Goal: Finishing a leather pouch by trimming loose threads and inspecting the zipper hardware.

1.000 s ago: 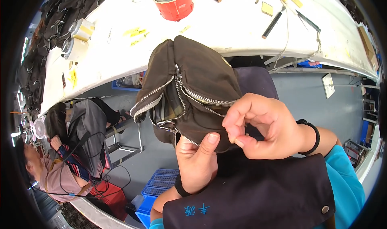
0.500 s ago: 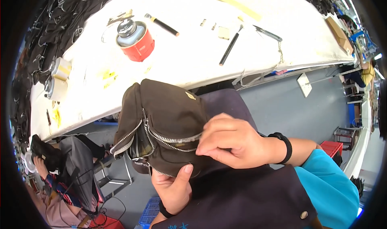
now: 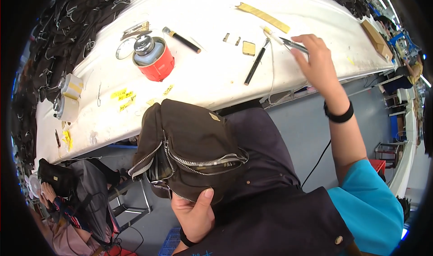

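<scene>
A dark brown fabric bag [image 3: 194, 121] rests on my lap, its front zips undone and a checked lining showing inside. My left hand [image 3: 195, 213] grips its lower edge, thumb on top by the zip; the other fingers are hidden under the fabric. My right hand [image 3: 315, 60] is over the white table, thumb and forefinger apart on either side of slim dark metal snips [image 3: 288, 43]. A cord runs down from near the snips. Left of them lies a black-handled tool [image 3: 255, 66] with a metal head.
On the table [image 3: 212, 80] stand a red tub [image 3: 155, 69] holding a metal-topped bottle, and two white bottles [image 3: 70, 98]. A black-handled brush [image 3: 182, 40], a yellow strip [image 3: 264, 17] and a small block [image 3: 248, 48] lie there. Dark bags [image 3: 67, 35] are heaped far left. A co-worker [image 3: 67, 211] sits lower left.
My right hand has left the bag's zip and moved up and right to the snips on the table. My left hand still holds the bag. The view has shifted slightly.
</scene>
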Demonstrator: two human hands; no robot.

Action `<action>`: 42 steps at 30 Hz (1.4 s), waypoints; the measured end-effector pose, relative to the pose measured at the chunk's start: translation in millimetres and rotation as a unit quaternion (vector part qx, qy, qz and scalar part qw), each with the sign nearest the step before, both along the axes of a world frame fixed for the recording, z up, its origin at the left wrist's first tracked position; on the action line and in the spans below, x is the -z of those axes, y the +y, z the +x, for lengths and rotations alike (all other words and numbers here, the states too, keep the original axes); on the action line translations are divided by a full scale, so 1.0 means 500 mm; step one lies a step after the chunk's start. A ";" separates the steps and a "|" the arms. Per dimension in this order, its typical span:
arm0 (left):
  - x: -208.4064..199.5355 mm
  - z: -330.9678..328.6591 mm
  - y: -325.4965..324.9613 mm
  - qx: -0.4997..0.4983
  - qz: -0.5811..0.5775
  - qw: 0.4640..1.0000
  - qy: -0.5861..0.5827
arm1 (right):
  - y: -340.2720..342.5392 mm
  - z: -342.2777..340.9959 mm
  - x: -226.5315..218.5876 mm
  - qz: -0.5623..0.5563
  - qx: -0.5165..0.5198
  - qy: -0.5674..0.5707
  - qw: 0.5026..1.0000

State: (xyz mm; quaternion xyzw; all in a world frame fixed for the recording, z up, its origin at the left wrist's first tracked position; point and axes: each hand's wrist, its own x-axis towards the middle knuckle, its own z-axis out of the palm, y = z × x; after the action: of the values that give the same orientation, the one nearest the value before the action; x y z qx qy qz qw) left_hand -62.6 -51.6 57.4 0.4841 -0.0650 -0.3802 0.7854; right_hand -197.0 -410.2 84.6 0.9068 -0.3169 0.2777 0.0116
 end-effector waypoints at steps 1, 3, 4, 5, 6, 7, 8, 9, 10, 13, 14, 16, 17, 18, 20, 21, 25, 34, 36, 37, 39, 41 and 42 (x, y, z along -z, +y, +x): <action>-0.002 0.001 -0.001 0.002 0.001 1.000 0.010 | -0.032 -0.014 0.007 -0.021 0.049 0.029 0.998; -0.006 0.004 -0.001 0.009 -0.004 1.000 0.020 | -0.084 -0.030 0.027 0.015 0.030 0.044 0.998; -0.007 0.006 -0.001 0.014 -0.008 0.999 0.029 | -0.108 -0.033 0.037 0.051 0.009 0.060 0.997; -0.011 0.007 -0.006 0.009 -0.003 1.000 0.029 | -0.138 -0.036 0.045 0.057 0.004 0.060 0.997; -0.015 0.006 -0.011 0.020 -0.011 0.997 0.073 | -0.165 -0.039 0.058 0.053 -0.010 0.089 0.995; -0.021 0.007 -0.007 0.025 -0.017 0.993 0.115 | -0.164 -0.028 0.071 0.053 -0.029 0.117 0.991; -0.015 0.009 -0.002 0.044 -0.028 0.990 0.129 | -0.163 -0.028 0.065 0.064 0.029 0.152 0.986; -0.007 0.012 -0.007 0.038 -0.019 0.991 0.129 | -0.172 -0.039 0.068 0.055 0.050 0.152 0.986; -0.006 0.010 -0.011 0.055 -0.035 0.990 0.121 | -0.186 -0.056 0.074 0.033 0.057 0.119 0.991; 0.000 0.012 -0.011 0.073 -0.049 0.988 0.128 | -0.118 -0.030 0.042 0.081 0.051 0.017 0.995; -0.005 0.011 -0.013 0.071 -0.056 0.986 0.139 | -0.062 -0.017 0.023 0.145 0.044 -0.048 0.987; -0.009 0.010 -0.015 0.075 -0.060 0.983 0.155 | 0.058 -0.004 0.011 0.285 -0.064 -0.138 0.946; -0.009 0.011 -0.014 0.073 -0.061 0.983 0.160 | 0.136 0.008 -0.013 0.376 -0.098 -0.127 0.913; -0.010 0.011 -0.014 0.075 -0.064 0.981 0.165 | 0.190 0.013 -0.021 0.448 -0.187 -0.122 0.866; -0.010 0.009 -0.019 0.084 -0.068 0.981 0.160 | 0.253 0.011 -0.007 0.450 -0.326 -0.071 0.828; -0.010 0.008 -0.018 0.086 -0.073 0.982 0.152 | 0.279 0.022 -0.010 0.440 -0.374 -0.061 0.814; -0.014 0.004 -0.027 0.102 -0.095 0.981 0.135 | 0.335 0.048 0.010 0.417 -0.388 -0.111 0.814; -0.015 -0.013 -0.032 0.069 -0.082 0.992 0.062 | 0.371 0.059 0.034 0.442 -0.392 -0.230 0.774; -0.017 -0.013 -0.034 0.073 -0.103 0.990 0.055 | 0.357 0.081 0.025 0.394 -0.377 -0.199 0.814; -0.018 -0.012 -0.034 0.075 -0.106 0.990 0.055 | 0.355 0.101 0.023 0.354 -0.352 -0.209 0.841; -0.017 -0.009 -0.031 0.078 -0.092 0.993 0.016 | 0.345 0.120 0.036 0.421 -0.368 -0.204 0.803; -0.001 -0.004 -0.022 0.093 -0.090 0.992 -0.002 | 0.355 0.112 0.040 0.578 -0.338 -0.149 0.727; 0.003 -0.005 -0.015 0.082 -0.073 0.994 -0.024 | 0.369 0.114 0.041 0.565 -0.351 -0.158 0.729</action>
State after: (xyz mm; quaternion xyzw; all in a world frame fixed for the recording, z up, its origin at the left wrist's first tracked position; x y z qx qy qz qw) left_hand -65.2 -59.1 55.9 0.4279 -0.1510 -0.4254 0.7830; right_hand -140.2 -226.0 63.9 0.7356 -0.0714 0.1705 -0.6517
